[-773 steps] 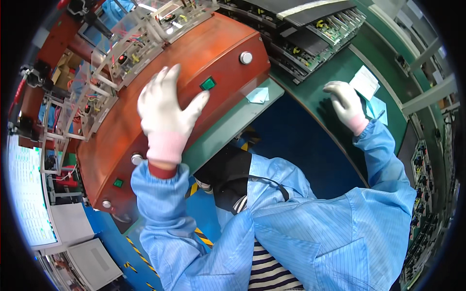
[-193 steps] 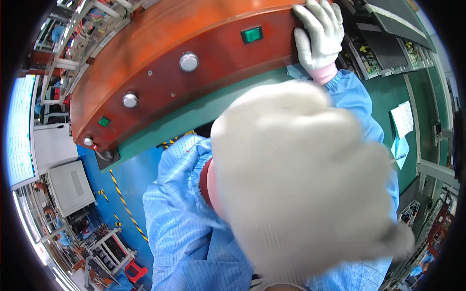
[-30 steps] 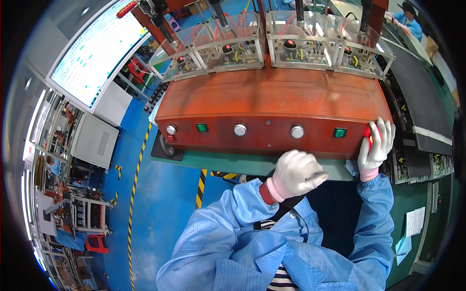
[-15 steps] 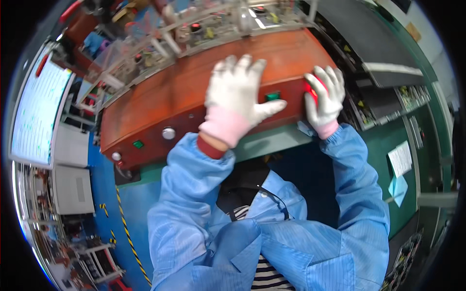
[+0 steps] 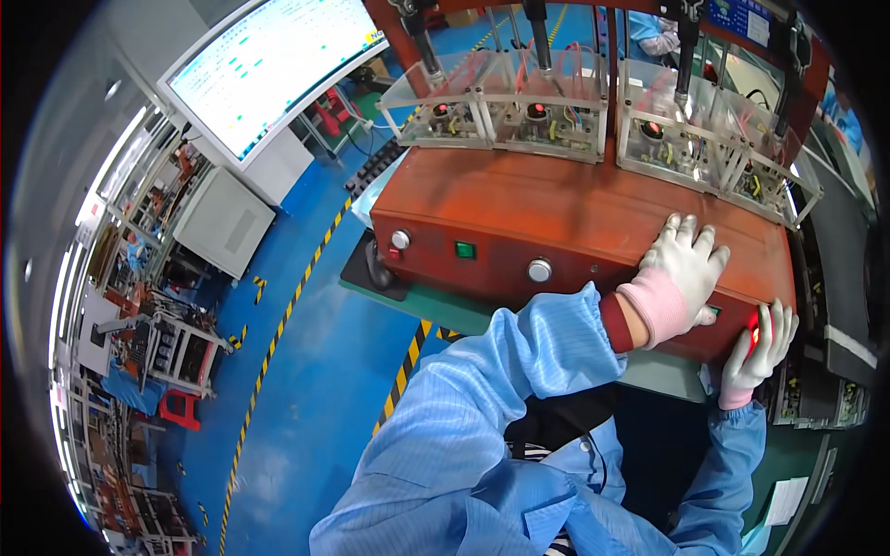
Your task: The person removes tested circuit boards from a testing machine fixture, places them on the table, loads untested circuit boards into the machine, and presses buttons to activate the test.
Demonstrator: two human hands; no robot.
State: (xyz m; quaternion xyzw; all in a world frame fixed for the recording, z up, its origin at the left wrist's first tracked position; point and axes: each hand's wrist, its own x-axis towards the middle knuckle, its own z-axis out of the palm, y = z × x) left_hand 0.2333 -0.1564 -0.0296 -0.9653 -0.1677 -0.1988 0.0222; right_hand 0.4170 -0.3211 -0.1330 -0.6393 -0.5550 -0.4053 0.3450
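A long red-brown machine housing (image 5: 519,199) stretches across the bench before me. My left hand (image 5: 681,278), in a white glove with a pink cuff, lies with fingers spread on its top near the right end. The left thumb reaches down over the front edge, beside a partly hidden green switch. At the right front corner, my right hand (image 5: 762,352), gloved alike, has its fingers extended around a glowing red button (image 5: 753,331). Neither hand holds anything. Along the housing's front sit another green switch (image 5: 465,249) and a round silver button (image 5: 539,270).
Clear-walled test fixtures (image 5: 547,111) with wires and black-topped clamps stand behind the housing. A large monitor (image 5: 269,69) rises at the upper left. A computer mouse (image 5: 377,266) rests by the housing's left end. Black trays (image 5: 839,296) lie on the right.
The view has swung left, so the housing and both hands appear farther right and lower. Both hands keep about the same places on the housing.
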